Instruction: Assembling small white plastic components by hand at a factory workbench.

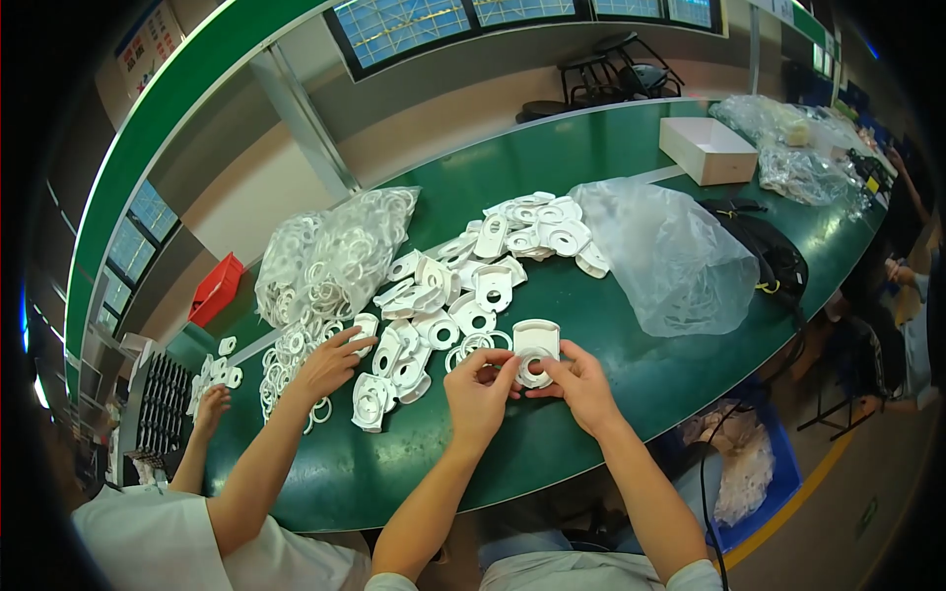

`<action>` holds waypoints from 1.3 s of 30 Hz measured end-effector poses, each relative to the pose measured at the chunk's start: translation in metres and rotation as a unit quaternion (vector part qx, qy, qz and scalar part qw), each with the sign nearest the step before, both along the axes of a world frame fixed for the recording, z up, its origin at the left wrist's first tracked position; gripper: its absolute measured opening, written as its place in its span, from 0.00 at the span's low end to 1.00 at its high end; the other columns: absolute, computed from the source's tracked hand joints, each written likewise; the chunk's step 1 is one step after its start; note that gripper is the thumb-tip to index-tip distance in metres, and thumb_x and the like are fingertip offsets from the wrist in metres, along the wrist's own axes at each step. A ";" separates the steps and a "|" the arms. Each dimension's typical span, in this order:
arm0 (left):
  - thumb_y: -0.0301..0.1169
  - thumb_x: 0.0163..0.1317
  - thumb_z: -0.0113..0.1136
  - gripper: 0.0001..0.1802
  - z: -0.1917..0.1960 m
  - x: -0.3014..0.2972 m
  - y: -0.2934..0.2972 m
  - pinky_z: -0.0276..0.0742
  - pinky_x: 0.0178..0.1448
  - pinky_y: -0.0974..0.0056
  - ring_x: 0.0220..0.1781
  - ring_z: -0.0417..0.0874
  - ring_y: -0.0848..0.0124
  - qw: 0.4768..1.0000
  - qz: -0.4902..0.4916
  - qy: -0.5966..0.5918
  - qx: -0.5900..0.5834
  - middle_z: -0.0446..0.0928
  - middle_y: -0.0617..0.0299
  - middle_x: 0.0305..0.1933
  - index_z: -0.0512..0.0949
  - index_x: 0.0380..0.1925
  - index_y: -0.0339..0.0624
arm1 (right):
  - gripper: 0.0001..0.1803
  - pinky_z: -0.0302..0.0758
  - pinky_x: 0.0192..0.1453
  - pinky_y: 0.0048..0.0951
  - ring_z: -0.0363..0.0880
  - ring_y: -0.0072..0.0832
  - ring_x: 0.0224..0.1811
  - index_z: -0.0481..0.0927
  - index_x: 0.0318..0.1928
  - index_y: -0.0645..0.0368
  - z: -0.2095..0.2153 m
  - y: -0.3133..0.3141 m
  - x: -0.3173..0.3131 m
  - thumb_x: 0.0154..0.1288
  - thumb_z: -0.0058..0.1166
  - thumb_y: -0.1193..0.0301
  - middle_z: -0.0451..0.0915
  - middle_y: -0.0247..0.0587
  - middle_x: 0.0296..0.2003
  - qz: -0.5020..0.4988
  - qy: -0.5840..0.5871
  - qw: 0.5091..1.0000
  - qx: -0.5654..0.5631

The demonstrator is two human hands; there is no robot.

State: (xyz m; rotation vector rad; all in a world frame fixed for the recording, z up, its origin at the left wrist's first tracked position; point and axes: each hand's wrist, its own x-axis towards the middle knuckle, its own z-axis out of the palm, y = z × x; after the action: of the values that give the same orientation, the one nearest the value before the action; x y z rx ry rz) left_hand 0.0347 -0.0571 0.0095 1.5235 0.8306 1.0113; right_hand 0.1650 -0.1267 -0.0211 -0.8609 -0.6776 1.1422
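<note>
Between my two hands is a white plastic part (pixel 536 338) with a flat plate and a round ring-shaped opening at its lower end. My left hand (pixel 480 394) pinches its left edge, and my right hand (pixel 583 387) grips the right side with the thumb by the ring. Whether the ring is a separate piece cannot be made out. Just left of my hands, thin white rings (pixel 473 344) lie on the green table. Beyond them spreads a heap of similar white plastic parts (pixel 423 286).
At my left, a co-worker's hand (pixel 331 365) reaches into the pile. Clear bags (pixel 340 251) of rings stand behind it, near a red bin (pixel 216 289). An empty-looking plastic bag (pixel 670 256), a black bag (pixel 774 251) and a white box (pixel 707 150) lie to the right. A blue crate (pixel 785 473) sits below the table.
</note>
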 end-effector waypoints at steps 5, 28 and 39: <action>0.24 0.54 0.64 0.08 -0.009 -0.003 0.005 0.71 0.27 0.75 0.27 0.77 0.79 0.994 -0.012 0.085 0.072 0.78 0.63 0.29 0.78 0.34 0.34 | 0.15 0.83 0.41 0.32 0.81 0.29 0.38 0.68 0.53 0.68 -0.004 0.001 -0.001 0.69 0.45 0.73 0.79 0.46 0.40 -0.027 -0.019 0.999 -0.012; 0.27 0.57 0.62 0.09 -0.010 -0.002 0.005 0.61 0.25 0.75 0.22 0.69 0.83 0.975 -0.159 -0.028 -0.154 0.75 0.67 0.22 0.73 0.23 0.39 | 0.07 0.71 0.34 0.19 0.74 0.14 0.29 0.75 0.37 0.65 -0.005 0.001 -0.009 0.64 0.48 0.75 0.78 0.33 0.30 -0.128 -0.154 0.980 -0.018; 0.27 0.58 0.62 0.06 -0.014 0.001 0.006 0.66 0.28 0.76 0.25 0.72 0.82 0.984 -0.146 -0.039 -0.089 0.76 0.66 0.27 0.76 0.31 0.36 | 0.08 0.72 0.39 0.20 0.76 0.16 0.35 0.75 0.42 0.65 -0.006 0.001 -0.006 0.65 0.47 0.75 0.79 0.34 0.34 -0.130 -0.085 0.988 -0.015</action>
State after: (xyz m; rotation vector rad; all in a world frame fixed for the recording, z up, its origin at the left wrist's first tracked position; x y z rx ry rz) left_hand 0.0362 -0.0508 -0.0045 1.3952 0.6024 0.7550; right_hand 0.1585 -0.1260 -0.0271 -1.0489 -0.6665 0.8530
